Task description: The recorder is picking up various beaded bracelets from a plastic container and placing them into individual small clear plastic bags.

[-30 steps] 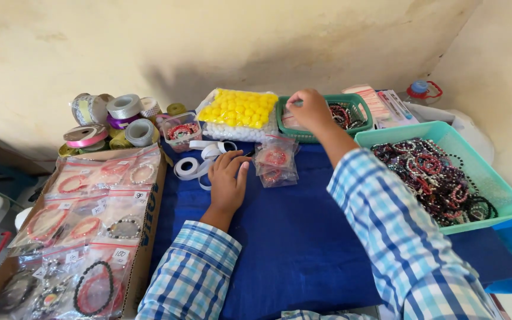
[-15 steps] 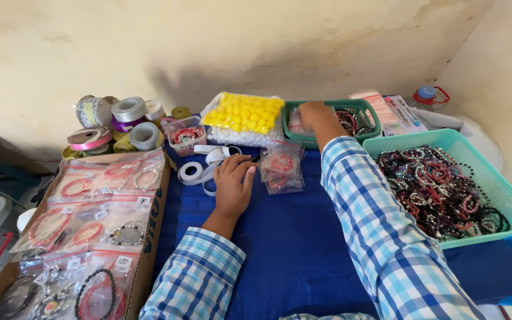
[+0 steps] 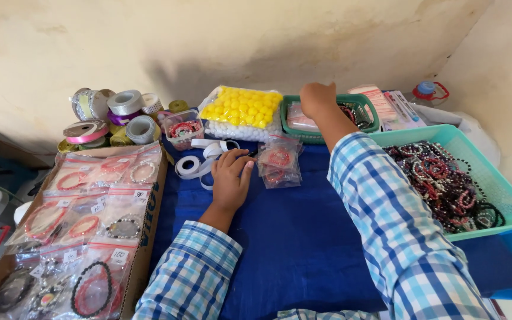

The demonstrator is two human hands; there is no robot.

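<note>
I found my right hand (image 3: 317, 101) raised over the near-left corner of the green basket (image 3: 362, 106), fingers curled in; whether it gripped anything I could not tell, since the back of the hand hid the fingertips. The basket sat at the far edge of the blue cloth (image 3: 303, 237), its long axis running left to right, with clear packets and bracelets inside. My left hand (image 3: 230, 175) lay palm down and relaxed on the cloth, holding nothing, fingertips pointing away from me toward the white tape (image 3: 194, 165) and just beside the small packets (image 3: 278, 161) of red bracelets. The yellow bead bag (image 3: 241, 109) lay touching the basket's left side. The teal tray (image 3: 475, 169) of bracelets stood to the right. The cardboard box (image 3: 143, 237) of bagged bracelets lay to the left, ribbon rolls (image 3: 122, 115) behind it.
</note>
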